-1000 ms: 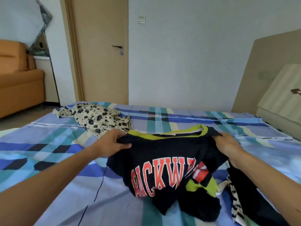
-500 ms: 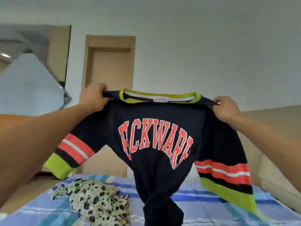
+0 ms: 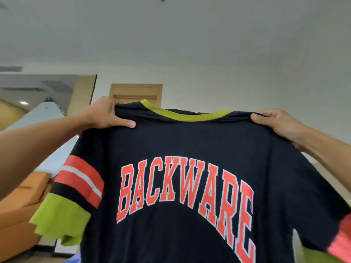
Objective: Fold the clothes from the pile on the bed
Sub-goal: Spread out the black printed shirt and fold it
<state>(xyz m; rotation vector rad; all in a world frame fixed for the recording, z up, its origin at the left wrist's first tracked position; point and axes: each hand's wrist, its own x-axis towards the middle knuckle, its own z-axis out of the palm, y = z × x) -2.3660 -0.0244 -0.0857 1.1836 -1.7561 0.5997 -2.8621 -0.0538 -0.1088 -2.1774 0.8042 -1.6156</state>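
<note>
Left hand (image 3: 106,114) and right hand (image 3: 273,124) raised, each pinching a shoulder of the black T-shirt (image 3: 190,149).

A room in a home, a wooden door (image 3: 136,93) set in plain white walls (image 3: 228,86), an orange sofa (image 3: 24,204) seen at left, possibly a mirror (image 3: 47,86) mounted beside the door

We see the dark T-shirt (image 3: 190,145) hanging spread upright, lime collar on top, orange "BACKWARE" lettering facing us.
</note>
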